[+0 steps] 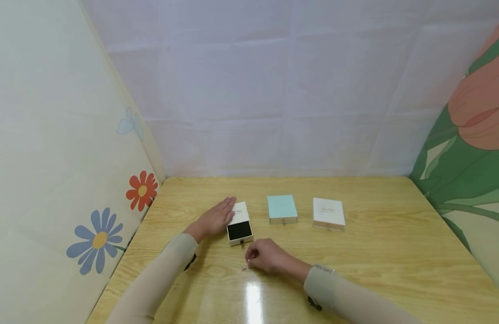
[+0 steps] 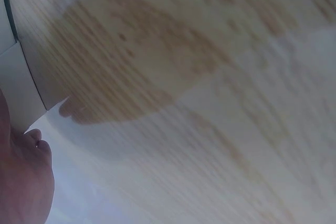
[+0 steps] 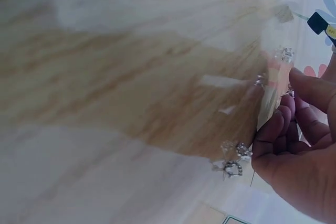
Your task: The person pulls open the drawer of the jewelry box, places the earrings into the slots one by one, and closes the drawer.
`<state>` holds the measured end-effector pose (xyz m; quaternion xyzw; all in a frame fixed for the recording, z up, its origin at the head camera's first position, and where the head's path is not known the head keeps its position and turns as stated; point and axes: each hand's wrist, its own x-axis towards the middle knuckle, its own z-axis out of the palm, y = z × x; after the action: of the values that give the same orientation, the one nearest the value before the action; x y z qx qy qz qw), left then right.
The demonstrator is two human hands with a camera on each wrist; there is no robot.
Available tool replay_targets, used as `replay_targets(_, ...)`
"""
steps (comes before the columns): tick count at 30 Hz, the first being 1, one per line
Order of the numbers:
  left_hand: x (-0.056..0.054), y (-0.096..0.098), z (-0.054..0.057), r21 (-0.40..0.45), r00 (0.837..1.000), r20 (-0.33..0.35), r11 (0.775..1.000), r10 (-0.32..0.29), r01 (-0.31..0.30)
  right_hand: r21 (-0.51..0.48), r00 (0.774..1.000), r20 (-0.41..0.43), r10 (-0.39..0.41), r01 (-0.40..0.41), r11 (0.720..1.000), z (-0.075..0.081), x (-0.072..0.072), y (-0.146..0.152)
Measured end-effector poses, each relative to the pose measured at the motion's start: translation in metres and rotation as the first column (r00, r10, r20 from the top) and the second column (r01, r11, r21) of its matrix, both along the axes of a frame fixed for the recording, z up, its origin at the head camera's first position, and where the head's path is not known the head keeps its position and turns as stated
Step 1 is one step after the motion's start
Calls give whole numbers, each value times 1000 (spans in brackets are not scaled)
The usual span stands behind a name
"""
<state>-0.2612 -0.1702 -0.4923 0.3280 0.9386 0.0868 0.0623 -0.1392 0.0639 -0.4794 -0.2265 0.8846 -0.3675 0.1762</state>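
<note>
My left hand [image 1: 214, 219] rests along the left side of a white drawer box [image 1: 240, 212], its fingers straight against it. The box's drawer is pulled out toward me and shows a black lining [image 1: 239, 231]. In the left wrist view, the fingers lie beside the white box wall [image 2: 23, 85]. In front of the drawer, my right hand [image 1: 269, 256] pinches a small silver jewelry piece [image 3: 291, 92] between thumb and finger. Another small silver piece [image 1: 244, 268] lies on the table just left of those fingertips.
A light teal box [image 1: 282, 206] and a second white box [image 1: 328, 212] sit to the right of the drawer box. More small silver jewelry [image 1: 324, 268] lies beside my right wrist. Fabric walls border the wooden table [image 1: 387, 252] at the back and sides.
</note>
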Motion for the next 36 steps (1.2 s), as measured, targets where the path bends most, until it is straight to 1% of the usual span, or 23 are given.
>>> replay_targets(6,0,0,-1,6,1000,-6,1000,0,0,-3,1000,-15,-11,11,1000,1,-1,0)
replay_targets(17,1,0,1,4,1000,-12,1000,-3,3,-34,998,26,-49,50,998,0,-2,0)
replay_targets(24,0,1,1,1,1000,-1,1000,1,-1,-47,999,9,-45,46,998,-2,-5,2)
replay_targets(30,-1,1,-1,-13,1000,-9,1000,1,-2,-57,998,-1,-57,57,997,-1,-3,0)
replay_targets(36,-2,1,-2,-14,1000,0,1000,8,-8,-98,997,-20,-73,71,993,0,-3,-2)
